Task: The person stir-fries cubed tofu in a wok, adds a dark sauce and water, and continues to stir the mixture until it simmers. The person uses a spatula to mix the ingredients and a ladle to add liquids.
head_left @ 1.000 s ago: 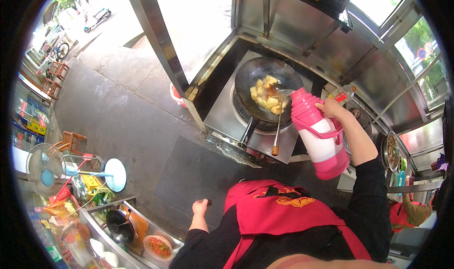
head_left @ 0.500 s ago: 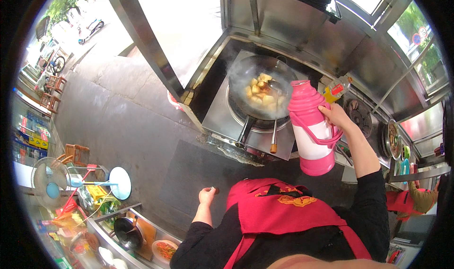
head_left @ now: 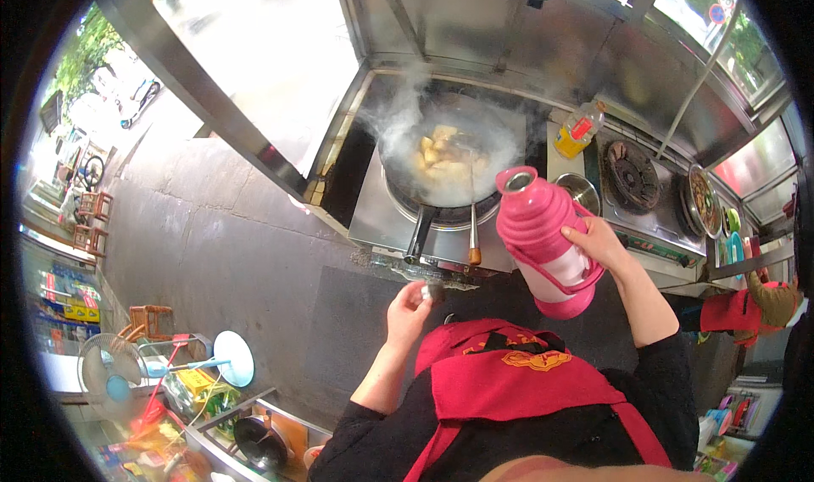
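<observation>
Right hand point(head_left: 599, 241) grips pink flask point(head_left: 545, 241), open-topped, at counter's point(head_left: 381, 219) front edge | left hand point(head_left: 409, 311) pinches small dark stopper point(head_left: 435, 292) | wok point(head_left: 449, 161) steams behind.

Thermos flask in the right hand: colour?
Bright pink thermos flask with a white band low on the body, held by the right hand; head view.
</observation>
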Motion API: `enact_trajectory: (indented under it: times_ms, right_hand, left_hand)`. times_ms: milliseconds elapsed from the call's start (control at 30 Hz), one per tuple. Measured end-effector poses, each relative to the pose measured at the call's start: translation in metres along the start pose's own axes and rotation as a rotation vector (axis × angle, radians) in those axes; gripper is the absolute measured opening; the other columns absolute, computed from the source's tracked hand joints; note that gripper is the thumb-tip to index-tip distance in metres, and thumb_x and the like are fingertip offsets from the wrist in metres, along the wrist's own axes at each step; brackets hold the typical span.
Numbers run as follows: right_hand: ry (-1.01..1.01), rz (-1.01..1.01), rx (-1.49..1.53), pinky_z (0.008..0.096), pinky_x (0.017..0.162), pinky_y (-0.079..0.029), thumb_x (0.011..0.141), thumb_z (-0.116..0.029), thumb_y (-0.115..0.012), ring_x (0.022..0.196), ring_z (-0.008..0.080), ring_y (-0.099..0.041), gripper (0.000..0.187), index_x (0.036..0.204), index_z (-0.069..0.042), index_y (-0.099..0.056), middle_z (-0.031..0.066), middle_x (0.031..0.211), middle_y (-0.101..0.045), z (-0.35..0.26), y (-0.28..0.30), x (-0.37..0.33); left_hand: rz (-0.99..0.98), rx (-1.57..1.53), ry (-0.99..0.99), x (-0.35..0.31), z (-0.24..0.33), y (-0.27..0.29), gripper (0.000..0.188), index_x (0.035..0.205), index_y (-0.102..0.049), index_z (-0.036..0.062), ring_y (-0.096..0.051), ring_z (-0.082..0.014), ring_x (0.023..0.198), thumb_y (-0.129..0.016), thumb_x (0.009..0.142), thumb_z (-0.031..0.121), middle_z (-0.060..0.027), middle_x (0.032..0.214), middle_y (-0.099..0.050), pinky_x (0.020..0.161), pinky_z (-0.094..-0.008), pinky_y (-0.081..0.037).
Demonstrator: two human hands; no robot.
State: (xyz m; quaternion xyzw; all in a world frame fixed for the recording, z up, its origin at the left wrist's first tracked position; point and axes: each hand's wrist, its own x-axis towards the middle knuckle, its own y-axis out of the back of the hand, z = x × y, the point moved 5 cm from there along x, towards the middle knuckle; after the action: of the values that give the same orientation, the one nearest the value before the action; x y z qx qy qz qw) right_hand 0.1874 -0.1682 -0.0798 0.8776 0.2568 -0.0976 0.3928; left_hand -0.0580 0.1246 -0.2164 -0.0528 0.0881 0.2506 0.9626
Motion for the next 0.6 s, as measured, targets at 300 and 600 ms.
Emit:
enact_trajectory:
  times_ms: [300,600]
  right_hand:
    - [0.096,-0.113,-0.187,0.0398,0.065,-0.045,0.076,-0.039,-0.067,0.074,0.0357,-0.06,0.042,0.086,0.001,-0.062,0.0236,0.077,-0.061,0.066,-0.019,-0.067]
    - [0.124,-0.036,-0.184,0.0414,0.06,-0.044,0.071,-0.043,-0.069,0.066,0.0363,-0.058,0.046,0.067,0.002,-0.059,0.0211,0.067,-0.058,0.19,-0.002,-0.124]
  left_hand:
    - [-0.342,0.204,-0.259,0.031,0.107,-0.147,0.04,0.115,-0.053,0.0008,-0.062,-0.0143,0.086,-0.064,0.076,0.0,-0.0108,0.098,-0.062,0.072,-0.0243,-0.049]
    - [-0.562,0.632,-0.394,-0.016,0.057,-0.252,0.04,0.11,-0.058,0.0043,-0.063,-0.0216,0.086,-0.068,0.073,0.015,-0.0133,0.103,-0.062,0.076,-0.0314,-0.05]
